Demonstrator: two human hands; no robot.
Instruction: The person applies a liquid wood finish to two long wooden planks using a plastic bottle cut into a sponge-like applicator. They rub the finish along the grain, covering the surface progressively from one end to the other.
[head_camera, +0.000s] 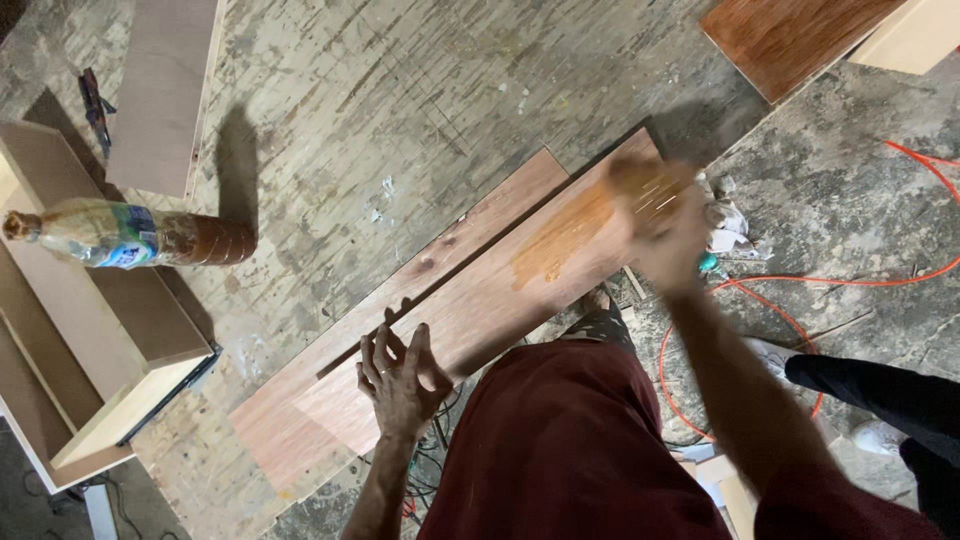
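A long reddish-brown wooden board lies slantwise on the floor on top of a second, similar board. My left hand presses flat on its near end, fingers spread. My right hand is blurred by motion at the far end. It is closed on a small brownish applicator; I cannot tell what kind. A wet amber patch of liquid shines on the board just left of that hand. My dark red trousers fill the lower middle.
A plastic bottle of brown liquid lies on an open plywood box at the left. Plywood panels lie at top left and top right. An orange cable loops on the floor. Another person's black-trousered leg is at the right.
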